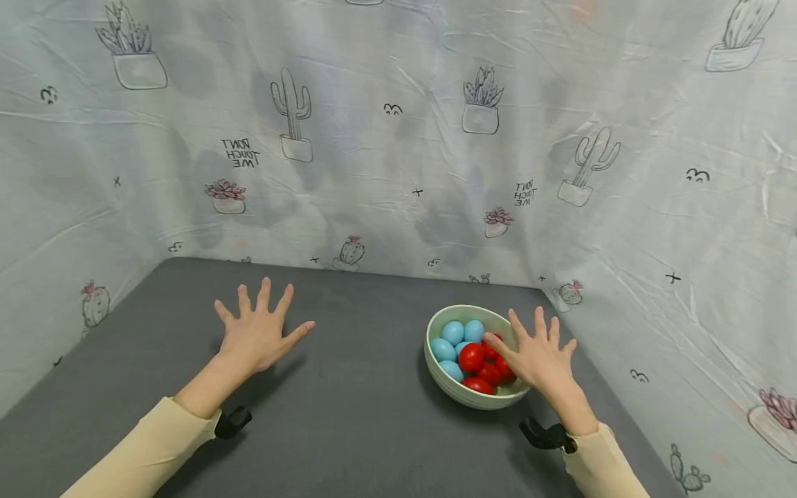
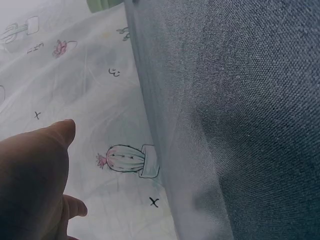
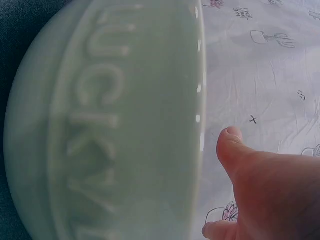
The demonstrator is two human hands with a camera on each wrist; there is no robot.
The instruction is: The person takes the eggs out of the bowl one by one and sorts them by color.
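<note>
A pale green bowl [image 1: 445, 384] stands on the right part of the dark grey table. Inside it lie several light blue eggs [image 1: 452, 333] on the left and several shiny red eggs [image 1: 471, 357] on the right. With fingers spread, my right hand [image 1: 540, 358] hovers at the bowl's right side and hides part of its rim. Raised letters mark the bowl's outer wall [image 3: 100, 125] in the right wrist view, with the right thumb [image 3: 232, 150] beside it. My left hand [image 1: 254, 337] is held above the left part of the table, fingers spread, holding nothing.
A dark grey cloth covers the table [image 1: 361, 415]. White curtains [image 1: 373, 138] printed with potted cacti hang behind it and along both sides, close to the right of the bowl. Each wrist carries a black band [image 1: 233, 422] over a cream sleeve [image 1: 146, 446].
</note>
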